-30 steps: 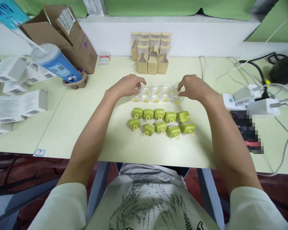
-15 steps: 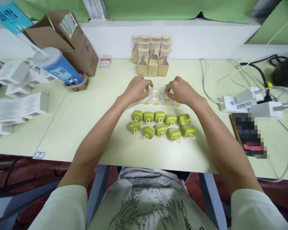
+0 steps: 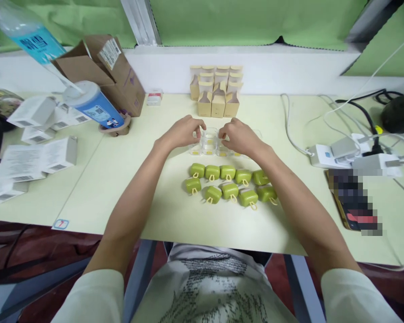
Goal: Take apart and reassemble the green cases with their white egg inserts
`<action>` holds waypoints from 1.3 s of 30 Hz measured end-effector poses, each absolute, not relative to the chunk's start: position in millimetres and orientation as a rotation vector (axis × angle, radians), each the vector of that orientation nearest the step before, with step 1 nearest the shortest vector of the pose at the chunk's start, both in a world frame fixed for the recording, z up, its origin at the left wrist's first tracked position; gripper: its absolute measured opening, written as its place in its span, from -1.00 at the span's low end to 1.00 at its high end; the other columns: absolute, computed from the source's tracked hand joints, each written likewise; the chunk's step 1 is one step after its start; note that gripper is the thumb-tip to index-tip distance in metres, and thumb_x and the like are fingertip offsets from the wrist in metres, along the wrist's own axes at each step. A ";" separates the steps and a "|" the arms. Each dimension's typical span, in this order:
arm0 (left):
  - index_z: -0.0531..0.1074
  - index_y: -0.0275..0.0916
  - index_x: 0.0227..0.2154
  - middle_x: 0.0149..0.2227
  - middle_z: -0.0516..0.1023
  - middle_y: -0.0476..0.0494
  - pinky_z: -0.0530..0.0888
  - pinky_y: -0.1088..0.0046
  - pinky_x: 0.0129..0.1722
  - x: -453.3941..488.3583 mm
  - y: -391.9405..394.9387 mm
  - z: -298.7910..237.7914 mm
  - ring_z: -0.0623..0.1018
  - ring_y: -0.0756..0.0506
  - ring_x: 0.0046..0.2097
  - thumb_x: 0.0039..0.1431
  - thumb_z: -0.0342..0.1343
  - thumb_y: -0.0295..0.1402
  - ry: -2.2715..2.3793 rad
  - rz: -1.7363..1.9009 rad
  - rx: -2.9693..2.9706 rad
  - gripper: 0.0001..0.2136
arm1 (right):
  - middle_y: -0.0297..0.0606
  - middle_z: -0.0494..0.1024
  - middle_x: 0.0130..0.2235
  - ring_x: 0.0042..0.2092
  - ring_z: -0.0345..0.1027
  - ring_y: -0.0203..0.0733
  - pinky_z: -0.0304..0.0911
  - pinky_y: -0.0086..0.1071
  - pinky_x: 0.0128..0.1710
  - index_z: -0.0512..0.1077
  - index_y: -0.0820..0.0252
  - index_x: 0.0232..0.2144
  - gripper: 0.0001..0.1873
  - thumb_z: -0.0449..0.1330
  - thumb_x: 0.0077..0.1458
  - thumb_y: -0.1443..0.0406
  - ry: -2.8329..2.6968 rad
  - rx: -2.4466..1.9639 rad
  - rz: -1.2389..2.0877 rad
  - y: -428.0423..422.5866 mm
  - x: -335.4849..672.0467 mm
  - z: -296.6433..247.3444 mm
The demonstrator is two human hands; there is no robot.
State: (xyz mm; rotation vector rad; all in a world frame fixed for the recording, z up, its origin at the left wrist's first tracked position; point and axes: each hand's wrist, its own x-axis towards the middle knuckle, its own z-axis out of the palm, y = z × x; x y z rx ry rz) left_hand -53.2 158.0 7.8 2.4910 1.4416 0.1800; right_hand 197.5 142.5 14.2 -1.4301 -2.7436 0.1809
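Observation:
Several small clear plastic cases (image 3: 209, 141) with yellow spots inside stand side by side in the middle of the table. At the left of this group, my left hand (image 3: 184, 131) has its fingers curled and pinched on a clear case. My right hand (image 3: 238, 136) reaches in from the other side, its bent fingers closed on another clear case and partly covering it. Nearer to me lie several green rounded cases (image 3: 228, 172) with cream loops, in two rough rows. My right forearm overlaps the rightmost ones.
Open tan cartons (image 3: 211, 107) stand in rows against the wall. A brown cardboard box (image 3: 129, 89), a blue cup (image 3: 101, 107) in a holder and white boxes (image 3: 23, 161) are at left. A power strip (image 3: 323, 156), cables and a phone (image 3: 345, 215) lie at right.
Both hands have shifted left along the clear cases, the right hand most. The whole scene sits a little lower in view. The green cases keep their arrangement.

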 end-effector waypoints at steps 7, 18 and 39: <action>0.63 -0.20 0.17 -0.11 0.85 -0.13 0.50 0.09 0.17 -45.9 159.0 3.5 0.72 -0.36 0.10 0.25 0.26 -0.47 1.475 0.229 2.501 -0.58 | 0.17 0.78 -0.07 0.12 0.53 0.34 0.34 -0.06 -0.03 0.77 0.30 -0.06 -0.66 0.19 0.33 0.52 -2.709 -1.425 0.163 148.3 196.7 5.4; 0.72 -0.12 0.09 -0.04 0.79 -0.15 0.52 0.11 0.22 -51.7 158.5 7.4 0.64 -0.32 0.13 0.31 0.28 -0.43 1.410 0.239 2.523 -0.67 | 0.05 0.77 0.07 0.14 0.56 0.36 0.42 0.12 0.21 0.77 0.17 0.08 -0.66 0.31 0.35 0.32 -2.542 -1.441 0.237 159.0 239.1 20.2; 0.76 -0.17 -0.10 0.24 0.61 -0.31 0.45 -0.24 0.45 -19.8 150.3 -9.8 0.46 -0.47 0.40 0.45 0.27 -0.34 1.379 0.449 2.607 -0.85 | 0.03 0.79 -0.10 0.03 0.64 0.19 0.47 -0.04 0.12 0.81 0.27 0.04 -0.65 0.31 0.32 0.50 -2.499 -1.737 0.248 154.0 282.3 41.2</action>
